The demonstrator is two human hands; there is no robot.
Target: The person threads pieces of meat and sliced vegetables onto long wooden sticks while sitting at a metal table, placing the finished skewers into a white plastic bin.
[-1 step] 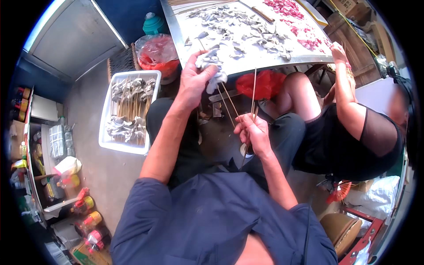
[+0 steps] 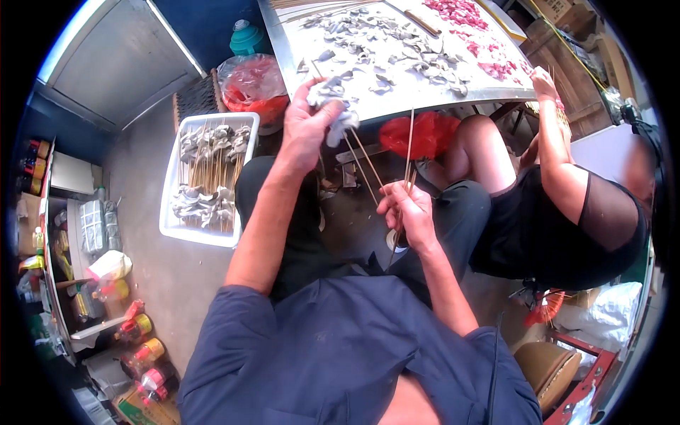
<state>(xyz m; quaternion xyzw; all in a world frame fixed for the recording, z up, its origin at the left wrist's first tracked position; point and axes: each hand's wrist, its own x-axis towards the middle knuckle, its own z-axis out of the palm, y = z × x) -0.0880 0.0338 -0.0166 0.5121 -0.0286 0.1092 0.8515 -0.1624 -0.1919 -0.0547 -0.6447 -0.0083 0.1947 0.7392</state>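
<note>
The left hand point(image 2: 306, 131) is closed around a bunch of grey-white food pieces point(image 2: 338, 110) just off the near edge of the table point(image 2: 386, 108). Bamboo skewers point(image 2: 364, 163) slant from that bunch down to the right hand point(image 2: 409, 212), whose fingers are pinched around them and other upright skewers. More grey pieces point(image 2: 418, 57) lie spread on the table, beside pink-red meat pieces point(image 2: 457, 13). Loaded skewers point(image 2: 204, 173) fill a white plastic tray point(image 2: 198, 238) at left.

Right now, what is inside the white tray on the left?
The white tray holds skewers threaded with grey pieces, which bunch toward its two ends. Most of its bottom and any lower layer are covered, so cannot be seen.
</note>
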